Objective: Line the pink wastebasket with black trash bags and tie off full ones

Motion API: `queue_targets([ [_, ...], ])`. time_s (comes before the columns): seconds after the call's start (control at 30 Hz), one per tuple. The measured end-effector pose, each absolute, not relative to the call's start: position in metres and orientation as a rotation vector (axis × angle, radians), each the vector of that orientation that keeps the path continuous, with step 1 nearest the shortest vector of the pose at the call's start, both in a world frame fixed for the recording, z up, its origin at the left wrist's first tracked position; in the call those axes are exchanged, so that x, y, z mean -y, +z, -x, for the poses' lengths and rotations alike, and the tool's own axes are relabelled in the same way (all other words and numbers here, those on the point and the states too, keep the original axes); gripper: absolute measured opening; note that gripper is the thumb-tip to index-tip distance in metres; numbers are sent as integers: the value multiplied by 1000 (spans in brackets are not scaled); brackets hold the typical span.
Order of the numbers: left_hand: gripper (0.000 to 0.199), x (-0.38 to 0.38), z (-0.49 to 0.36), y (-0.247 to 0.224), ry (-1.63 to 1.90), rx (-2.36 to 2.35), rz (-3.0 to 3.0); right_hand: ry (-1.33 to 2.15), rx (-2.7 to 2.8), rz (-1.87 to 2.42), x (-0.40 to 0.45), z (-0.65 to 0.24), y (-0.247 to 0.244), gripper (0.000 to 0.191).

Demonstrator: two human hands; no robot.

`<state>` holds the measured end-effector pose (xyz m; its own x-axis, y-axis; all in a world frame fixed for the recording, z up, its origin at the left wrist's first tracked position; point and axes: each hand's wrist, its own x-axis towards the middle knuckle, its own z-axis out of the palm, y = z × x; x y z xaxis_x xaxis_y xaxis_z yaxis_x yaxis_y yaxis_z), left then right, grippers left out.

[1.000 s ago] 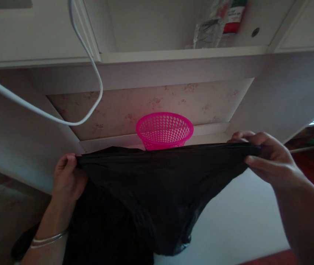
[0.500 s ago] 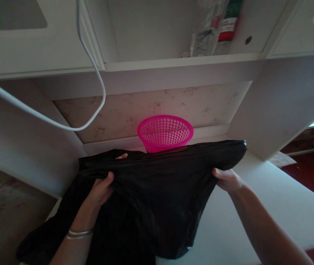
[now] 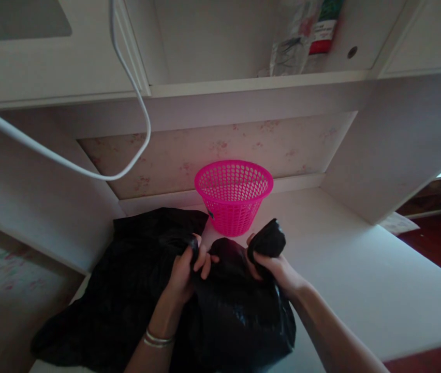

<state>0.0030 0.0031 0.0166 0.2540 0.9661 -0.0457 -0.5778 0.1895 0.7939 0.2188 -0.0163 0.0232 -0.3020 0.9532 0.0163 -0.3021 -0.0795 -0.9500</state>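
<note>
One black bag (image 3: 244, 321) extends lengthwise away from the pink basket (image 3: 233, 207), its bunched end facing it, clenched by left hand (image 3: 189, 264) and right hand (image 3: 275, 264).

White cable (image 3: 104, 177) kinda looped down in front of the cabinet door (image 3: 30, 67), upper left. Open shelf (image 3: 259, 85) up top had some clear plastic packaging (image 3: 288, 54) sitting by a green, white and red container (image 3: 323, 36). Faded floral wallpaper (image 3: 244, 142) ran behind the white desktop (image 3: 352, 259), and reddish flooring (image 3: 434, 248) showed off to the right.
</note>
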Motion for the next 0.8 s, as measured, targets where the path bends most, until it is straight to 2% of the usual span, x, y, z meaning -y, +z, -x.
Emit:
queue_targets([
  [0.1,48,0,-16,14,1080,-732,-761,1644,1173,853,20,-209,24,45],
  [0.23,36,2,-21,12,1009,-741,-696,1872,994,739,29,-208,22,29],
  [0.4,31,6,-18,17,1051,-793,-689,1987,934,705,32,-217,18,39],
  [0.53,30,8,-24,16,1143,-872,-725,1686,1079,848,30,-210,24,38],
  [0.6,32,9,-26,17,1175,-891,-746,1497,1150,830,30,-204,27,31],
  [0.67,33,8,-27,17,1194,-912,-761,1205,1234,814,32,-200,26,25],
  [0.8,31,3,-25,16,1231,-942,-753,671,1556,780,36,-202,25,24],
])
